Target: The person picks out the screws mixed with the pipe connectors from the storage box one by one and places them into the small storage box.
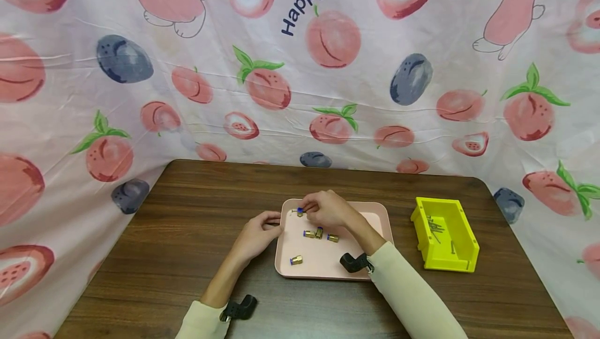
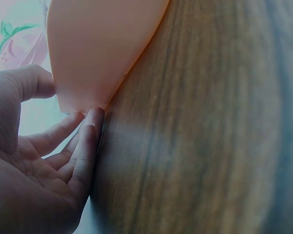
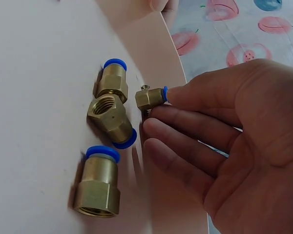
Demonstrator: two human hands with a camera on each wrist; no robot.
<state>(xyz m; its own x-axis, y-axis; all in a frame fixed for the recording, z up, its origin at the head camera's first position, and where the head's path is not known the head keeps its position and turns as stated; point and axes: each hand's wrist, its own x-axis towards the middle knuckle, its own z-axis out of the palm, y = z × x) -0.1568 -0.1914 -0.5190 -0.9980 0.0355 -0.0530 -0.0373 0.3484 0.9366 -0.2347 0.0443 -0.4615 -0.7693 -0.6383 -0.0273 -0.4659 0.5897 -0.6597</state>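
Note:
My left hand (image 1: 257, 236) grips the left edge of a pink tray (image 1: 347, 270), its thumb near the upper rim and fingertips against the lower side. Over the tray's far left part, my right hand (image 1: 326, 209) pinches a brass fitting (image 3: 149, 99) by its blue collar, using thumb and forefinger. That fitting stands blue end up, with a small screw (image 1: 294, 210) right beside it. Several more brass fittings with blue collars lie on the tray: one nearest the front (image 1: 296, 260), another at the middle right (image 1: 333, 238), and two close together (image 1: 309, 234).
A yellow bin (image 1: 451, 263) stands on the wooden table (image 1: 211, 188) to the right of the tray, with several screws (image 1: 433, 227) inside. A fruit-printed cloth (image 1: 347, 89) hangs behind the table and along its sides.

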